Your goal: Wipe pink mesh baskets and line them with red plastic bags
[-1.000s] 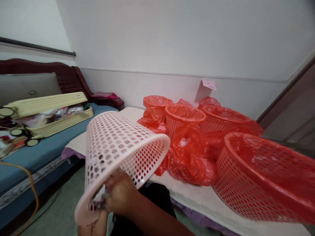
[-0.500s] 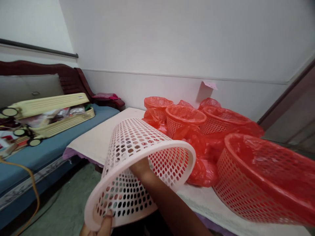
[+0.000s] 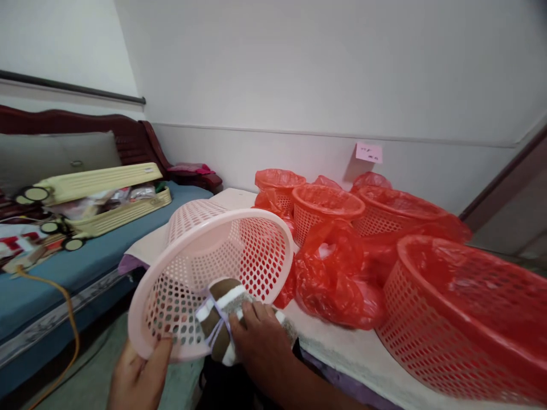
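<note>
A pale pink perforated plastic basket (image 3: 205,239) is tilted on its side with its mouth towards me. My left hand (image 3: 141,364) grips its rim at the lower left, thumb inside. At the basket's mouth, my right hand (image 3: 265,341) is closed on a striped cloth bundle (image 3: 224,316), brown, white and grey, tied with thin lavender string. The fingers lie over the bundle's right side, hiding part of it. Beyond the bundle, the inside of the basket shows only its perforated wall and base.
Red baskets lined with red plastic bags (image 3: 329,202) stand on a pale-topped table (image 3: 325,341); a large one (image 3: 453,324) is at right. A crumpled red bag (image 3: 342,285) sits between them. On the blue bed (image 3: 98,245) lies an open yellow suitcase (image 3: 102,182). A pink note (image 3: 369,152) hangs on the wall.
My right hand has come out from deep inside the basket, and the cloth bundle now shows in it. The basket has shifted left, its mouth turning more towards me.
</note>
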The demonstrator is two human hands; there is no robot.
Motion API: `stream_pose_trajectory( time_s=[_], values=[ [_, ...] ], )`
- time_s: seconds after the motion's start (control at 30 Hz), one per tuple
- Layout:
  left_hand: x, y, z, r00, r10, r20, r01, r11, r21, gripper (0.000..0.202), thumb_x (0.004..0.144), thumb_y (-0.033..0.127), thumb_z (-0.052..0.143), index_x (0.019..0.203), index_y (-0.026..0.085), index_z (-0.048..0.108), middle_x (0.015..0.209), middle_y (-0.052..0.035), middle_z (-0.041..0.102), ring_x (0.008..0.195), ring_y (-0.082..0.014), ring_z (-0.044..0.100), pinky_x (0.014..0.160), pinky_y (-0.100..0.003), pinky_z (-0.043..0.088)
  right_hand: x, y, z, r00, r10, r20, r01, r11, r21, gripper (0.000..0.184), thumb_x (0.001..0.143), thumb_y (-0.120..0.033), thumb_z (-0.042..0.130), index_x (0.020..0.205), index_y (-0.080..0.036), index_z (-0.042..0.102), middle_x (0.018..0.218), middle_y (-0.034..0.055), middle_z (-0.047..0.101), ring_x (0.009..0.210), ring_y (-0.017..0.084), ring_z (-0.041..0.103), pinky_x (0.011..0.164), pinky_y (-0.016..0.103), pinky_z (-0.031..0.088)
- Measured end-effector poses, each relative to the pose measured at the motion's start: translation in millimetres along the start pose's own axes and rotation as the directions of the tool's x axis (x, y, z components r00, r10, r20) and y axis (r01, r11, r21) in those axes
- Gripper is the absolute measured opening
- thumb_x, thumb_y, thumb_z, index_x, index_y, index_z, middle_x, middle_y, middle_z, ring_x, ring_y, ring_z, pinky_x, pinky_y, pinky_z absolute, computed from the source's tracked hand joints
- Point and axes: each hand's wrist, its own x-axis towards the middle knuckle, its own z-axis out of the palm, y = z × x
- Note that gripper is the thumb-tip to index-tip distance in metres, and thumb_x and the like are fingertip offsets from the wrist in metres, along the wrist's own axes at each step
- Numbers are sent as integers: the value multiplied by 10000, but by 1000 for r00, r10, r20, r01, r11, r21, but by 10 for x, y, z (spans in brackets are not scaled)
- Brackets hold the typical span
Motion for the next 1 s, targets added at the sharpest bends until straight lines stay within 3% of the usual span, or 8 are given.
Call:
stream_pose_trajectory(
  time_s=[0.1,0.23,0.37,0.53,0.63,0.77,0.87,1.0],
  values=[
    [-4,153,13,992,-110,61,111,993,-24,605,566,560,682,1056,208,632,1054,-81,707,1062,-344,629,1008,-526,473,9,29,123,998,-16,-61,15,1000,-17,281,882,-252,624,1152,-187,584,1024,95,631,897,271,560,741,409,481],
    [68,213,32,993,-25,118,29,999,-32,653,605,513,701,1186,234,596,1089,-42,699,1008,-267,649,881,-369,543,58,43,314,983,-54,-178,52,999,-13,200,900,-267,603,1086,-195,604,900,64,622,809,250,549,679,392,445],
    [209,119,91,987,74,141,-76,997,5,551,693,503,677,1162,224,603,1072,-41,690,968,-243,644,852,-339,527,94,9,393,975,-101,-196,104,995,6,137,881,-234,626,1000,-167,615,800,44,599,756,226,538,643,363,417],
    [193,-143,303,972,84,218,-69,995,-76,568,756,542,648,1197,194,562,1215,-85,635,1076,-250,608,892,-334,490,130,-76,344,973,-55,-223,73,995,73,70,887,-238,610,914,-173,613,780,36,590,750,216,533,629,351,400],
    [23,-333,481,954,-64,293,114,981,-156,609,748,580,648,1191,170,564,1158,-94,663,1059,-258,624,909,-351,495,158,-113,362,979,9,-204,23,988,151,53,890,-231,576,895,-186,604,818,42,602,766,218,535,644,352,410],
    [-167,-504,655,877,-256,407,393,870,-299,594,786,585,593,1200,162,552,1089,-84,694,974,-254,669,862,-360,534,118,-180,460,991,90,-103,-54,948,314,127,820,-251,618,928,-189,598,934,59,623,829,224,539,694,350,447],
    [-129,-575,668,872,-275,404,393,886,-246,492,797,488,588,1137,133,597,957,-77,718,867,-239,684,762,-330,553,54,-186,509,999,27,-22,-17,932,362,299,749,-291,684,1003,-165,593,1022,77,617,905,236,547,758,347,476],
    [82,-660,563,889,-315,332,375,918,-133,448,748,494,625,962,102,661,751,-74,710,716,-242,672,650,-333,546,98,88,486,994,-2,109,-18,983,183,129,870,-235,586,983,-193,631,986,74,649,911,249,582,777,373,478]
  ],
)
